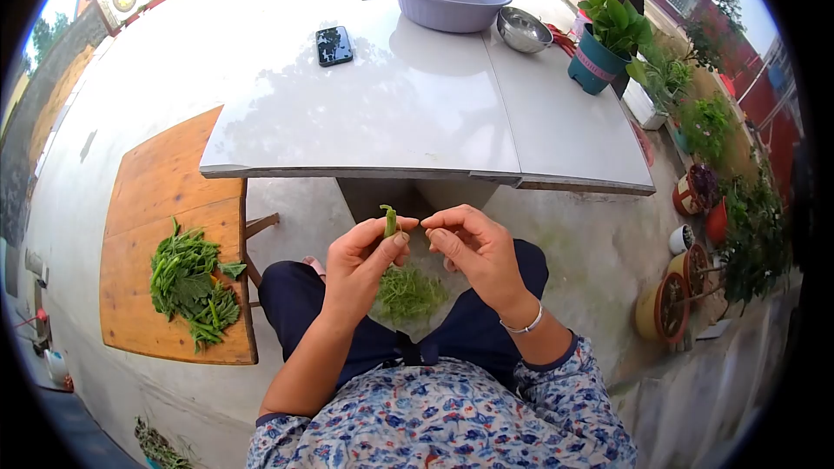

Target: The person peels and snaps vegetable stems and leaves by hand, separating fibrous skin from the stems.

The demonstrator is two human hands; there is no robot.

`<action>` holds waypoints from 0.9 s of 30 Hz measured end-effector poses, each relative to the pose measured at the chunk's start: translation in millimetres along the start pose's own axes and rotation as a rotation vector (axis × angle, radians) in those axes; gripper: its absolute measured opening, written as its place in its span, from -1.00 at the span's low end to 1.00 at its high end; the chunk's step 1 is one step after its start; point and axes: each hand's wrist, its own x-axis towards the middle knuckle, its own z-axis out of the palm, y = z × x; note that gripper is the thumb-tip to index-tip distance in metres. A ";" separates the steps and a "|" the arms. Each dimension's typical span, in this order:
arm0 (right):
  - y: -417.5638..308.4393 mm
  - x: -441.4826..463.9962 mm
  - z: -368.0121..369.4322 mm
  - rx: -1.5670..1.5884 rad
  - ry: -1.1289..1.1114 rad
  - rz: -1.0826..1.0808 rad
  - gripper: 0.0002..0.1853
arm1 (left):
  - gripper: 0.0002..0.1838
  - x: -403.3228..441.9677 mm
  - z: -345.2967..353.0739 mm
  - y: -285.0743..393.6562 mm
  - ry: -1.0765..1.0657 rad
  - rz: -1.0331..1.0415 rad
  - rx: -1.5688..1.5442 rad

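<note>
A short green vegetable stem (390,221) stands upright between the thumb and fingers of my left hand (358,262). Close by on the right, my right hand (476,254) is closed in a pinch, its fingertips a little apart from the stem. Whether those fingertips hold a thin strand is too small to tell. Below both hands, between my knees, a heap of fine green peelings (408,295) lies on the ground. To my left, a pile of leafy green stalks (193,282) rests on a wooden table (165,182).
In front of me is a white-topped table (365,130). It bears a phone (334,46), a purple basin (452,13), a metal bowl (524,30) and a potted plant (599,56). Several flowerpots (665,306) line the right side. More plant scraps (159,443) lie at lower left.
</note>
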 end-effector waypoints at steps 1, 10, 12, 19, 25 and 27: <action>-4.9 2.5 0.9 0.002 0.004 0.003 -0.82 | -0.78 -0.7 1.4 -0.4 0.004 0.000 0.030; -14.6 11.1 3.3 0.056 -0.077 0.005 -0.83 | -0.68 -5.7 3.8 5.6 -0.033 0.320 0.656; -19.2 9.7 4.0 0.130 -0.054 0.071 -0.86 | -0.70 -7.4 7.8 9.6 0.001 0.335 0.625; -13.7 -1.4 10.9 0.338 -0.058 0.132 -0.90 | -0.85 -17.2 12.5 -5.7 0.109 0.215 0.207; -10.5 -7.2 16.3 0.430 -0.096 0.217 -0.91 | -0.85 -28.9 9.6 -7.7 0.140 0.163 0.210; -8.2 -6.2 18.2 0.534 -0.108 0.218 -0.92 | -0.85 -26.6 7.9 -7.1 0.123 0.274 0.286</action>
